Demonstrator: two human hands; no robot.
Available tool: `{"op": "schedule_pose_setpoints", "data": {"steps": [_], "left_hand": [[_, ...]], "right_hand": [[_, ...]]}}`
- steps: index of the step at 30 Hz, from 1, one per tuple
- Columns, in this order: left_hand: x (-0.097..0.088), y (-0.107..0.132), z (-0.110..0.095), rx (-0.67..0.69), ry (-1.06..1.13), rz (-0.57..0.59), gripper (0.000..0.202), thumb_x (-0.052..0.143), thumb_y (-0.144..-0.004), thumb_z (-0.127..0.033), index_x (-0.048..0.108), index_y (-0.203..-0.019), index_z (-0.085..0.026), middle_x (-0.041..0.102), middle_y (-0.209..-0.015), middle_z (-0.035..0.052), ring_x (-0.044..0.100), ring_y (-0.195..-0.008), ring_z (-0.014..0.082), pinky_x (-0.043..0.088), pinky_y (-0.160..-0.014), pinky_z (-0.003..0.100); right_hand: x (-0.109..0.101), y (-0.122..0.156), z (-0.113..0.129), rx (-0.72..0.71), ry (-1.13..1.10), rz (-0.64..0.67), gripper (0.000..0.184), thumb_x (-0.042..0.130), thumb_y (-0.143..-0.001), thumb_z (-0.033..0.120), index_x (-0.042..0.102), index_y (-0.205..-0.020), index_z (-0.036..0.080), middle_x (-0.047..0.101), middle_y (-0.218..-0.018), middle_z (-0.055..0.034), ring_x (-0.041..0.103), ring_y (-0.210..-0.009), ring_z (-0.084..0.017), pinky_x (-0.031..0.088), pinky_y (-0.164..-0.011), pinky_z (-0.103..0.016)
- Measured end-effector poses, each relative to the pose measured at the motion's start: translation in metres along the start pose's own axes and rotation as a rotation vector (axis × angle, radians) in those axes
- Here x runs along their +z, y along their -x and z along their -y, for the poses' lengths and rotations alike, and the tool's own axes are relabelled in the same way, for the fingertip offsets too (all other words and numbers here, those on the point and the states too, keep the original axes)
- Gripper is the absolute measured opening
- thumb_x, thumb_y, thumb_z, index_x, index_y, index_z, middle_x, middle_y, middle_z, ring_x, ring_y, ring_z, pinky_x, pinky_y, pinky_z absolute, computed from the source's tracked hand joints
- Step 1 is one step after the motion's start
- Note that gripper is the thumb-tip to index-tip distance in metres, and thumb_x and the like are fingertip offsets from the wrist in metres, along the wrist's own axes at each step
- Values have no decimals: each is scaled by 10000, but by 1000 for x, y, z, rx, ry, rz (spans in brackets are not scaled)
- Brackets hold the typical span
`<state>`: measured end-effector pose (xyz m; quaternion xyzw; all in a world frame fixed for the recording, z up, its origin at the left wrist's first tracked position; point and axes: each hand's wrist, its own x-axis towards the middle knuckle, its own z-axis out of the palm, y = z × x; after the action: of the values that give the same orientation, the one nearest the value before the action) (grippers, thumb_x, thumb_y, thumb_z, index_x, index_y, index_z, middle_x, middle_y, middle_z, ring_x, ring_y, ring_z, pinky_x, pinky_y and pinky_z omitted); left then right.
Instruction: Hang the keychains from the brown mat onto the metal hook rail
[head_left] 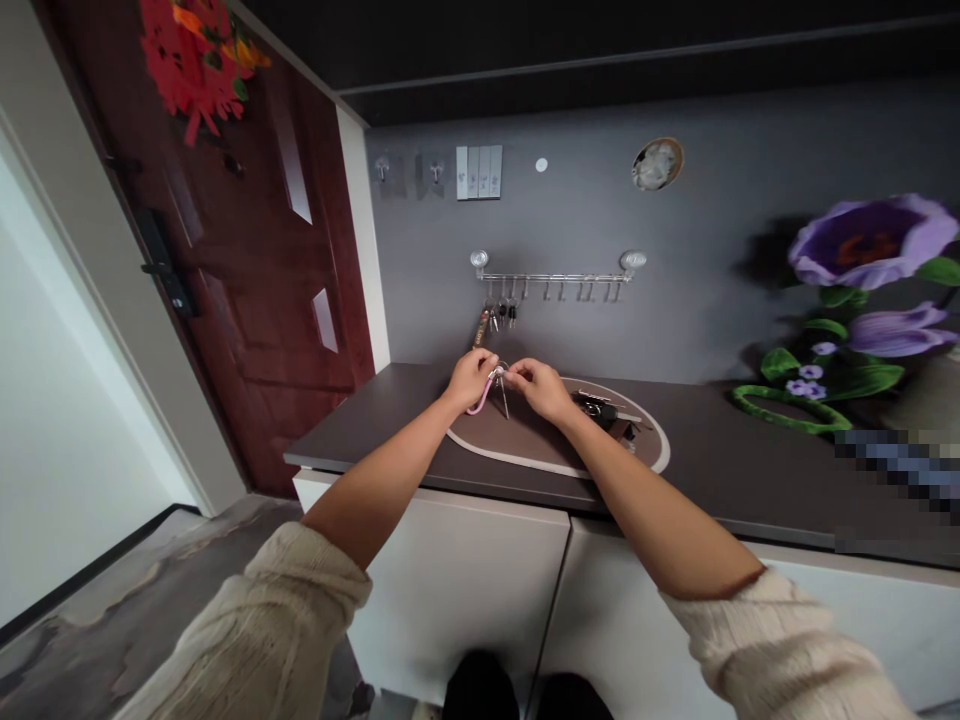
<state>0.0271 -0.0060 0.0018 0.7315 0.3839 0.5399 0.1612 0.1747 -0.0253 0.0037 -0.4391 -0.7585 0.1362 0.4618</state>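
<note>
My left hand (471,378) pinches a small bunch of keys (505,398) with a pink loop (480,402) hanging below the fingers. Close beside it, the fingers of my right hand (541,388) are pinched at the ring of the same bunch. The hands are above an oval brown mat (517,445) with a pale rim. To the right on the mat lies a pile of keys and dark fobs (604,412), partly behind my right forearm. On the wall ahead, a hook rail (555,278) carries several hanging keys (502,314) at its left end.
The mat lies on a dark counter (712,470) over white cabinet doors (465,540). Purple artificial flowers (870,245) stand at the right. A dark shelf (600,60) overhangs the wall. At left is a dark red door (255,290). Two small hooks (436,172) are on the wall.
</note>
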Motion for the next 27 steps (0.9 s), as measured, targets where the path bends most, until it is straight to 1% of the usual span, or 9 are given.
{"op": "schedule_pose_setpoints", "data": {"steps": [4, 11, 19, 24, 27], "left_hand": [[0, 0, -2, -23, 46, 1, 228, 405, -791, -322, 525, -734, -136, 544, -676, 5, 474, -628, 97, 380, -614, 211], [2, -1, 1, 12, 42, -14, 207, 417, -788, -310, 529, -744, -142, 565, -731, 20, 496, -703, 109, 393, -685, 222], [8, -2, 9, 9, 58, -23, 182, 413, -786, -290, 521, -754, -146, 569, -754, 17, 509, -721, 108, 395, -706, 225], [12, 0, 13, -15, 38, 19, 191, 399, -791, -289, 514, -737, -147, 566, -723, 11, 504, -685, 105, 391, -688, 229], [15, 1, 15, -38, 23, 47, 229, 374, -801, -315, 510, -726, -147, 564, -696, 6, 501, -658, 104, 386, -658, 228]], "right_hand": [[0, -1, -2, -23, -47, -14, 177, 474, -727, 326, 544, -742, 164, 567, -662, 4, 489, -615, -102, 375, -628, -223], [0, -4, -6, -18, -78, -74, 169, 460, -719, 324, 522, -740, 169, 536, -646, 7, 469, -615, -111, 376, -619, -230], [-9, -5, -3, -27, -71, -166, 184, 447, -726, 341, 509, -707, 169, 527, -679, -8, 468, -668, -126, 375, -658, -243], [-14, -8, -6, -34, -98, -212, 199, 439, -732, 353, 509, -716, 168, 534, -719, -15, 477, -710, -131, 377, -700, -254], [-15, -11, -9, -11, -158, -244, 205, 444, -728, 361, 506, -733, 166, 542, -737, -19, 485, -714, -131, 385, -707, -259]]}}
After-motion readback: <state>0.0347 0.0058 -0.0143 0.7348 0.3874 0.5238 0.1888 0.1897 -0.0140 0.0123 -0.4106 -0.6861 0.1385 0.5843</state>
